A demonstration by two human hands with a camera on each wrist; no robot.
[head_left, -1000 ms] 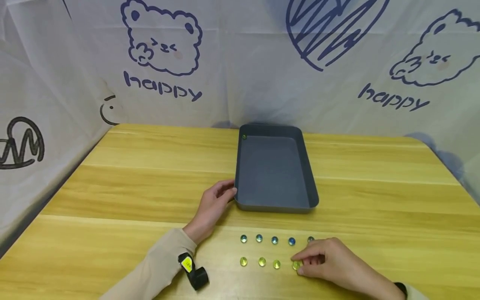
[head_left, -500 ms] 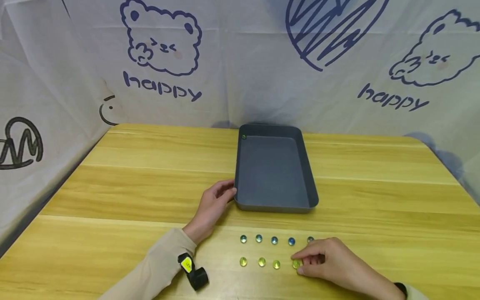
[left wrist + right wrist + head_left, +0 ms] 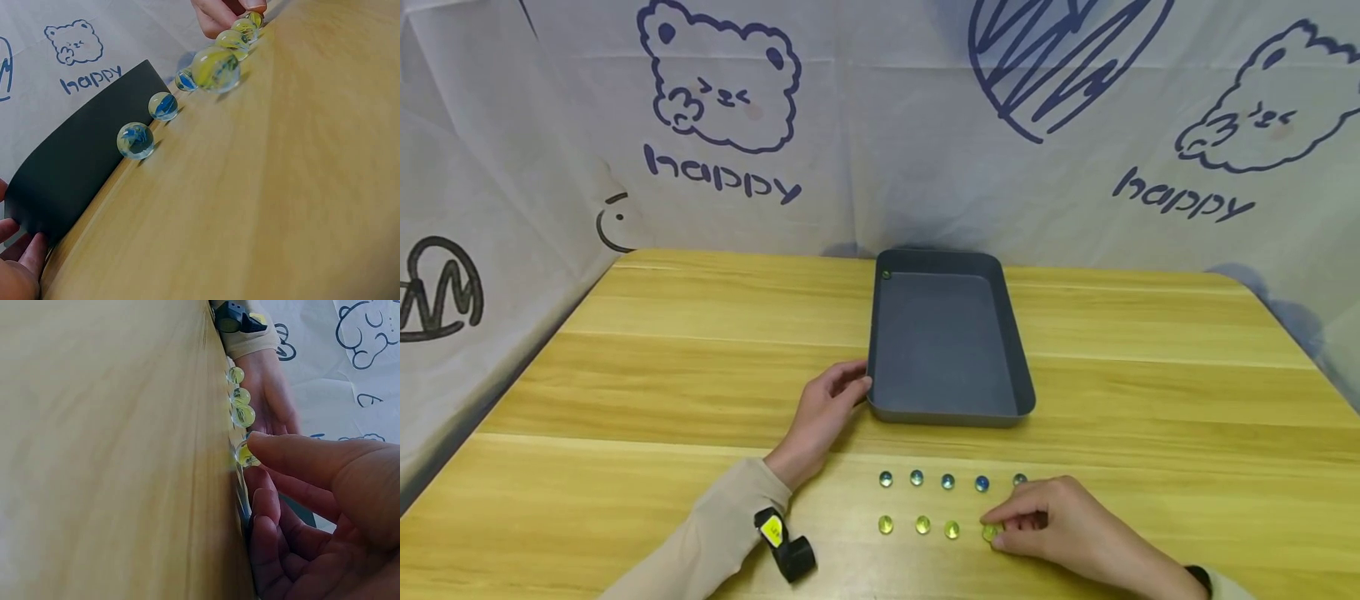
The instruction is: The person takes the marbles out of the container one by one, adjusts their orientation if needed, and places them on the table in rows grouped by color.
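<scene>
My right hand (image 3: 1060, 525) pinches a clear marble with yellow-green swirls (image 3: 245, 455) between thumb and fingertips, at the right end of the front row on the table. To its left in that row sit several more yellow marbles (image 3: 922, 525). Behind them runs a row of blue-swirled marbles (image 3: 947, 482); the rightmost one (image 3: 1019, 479) is partly covered by the right hand. My left hand (image 3: 822, 415) touches the near left side of a dark grey rectangular tray (image 3: 951, 419), its thumb at the rim. One yellow marble (image 3: 887, 275) lies in the tray's far left corner.
The wooden table (image 3: 700, 383) reaches back to a white cloth (image 3: 887, 125) with bear drawings and lettering. A black wrist camera (image 3: 792, 554) is strapped over the left sleeve, low and left of the marble rows.
</scene>
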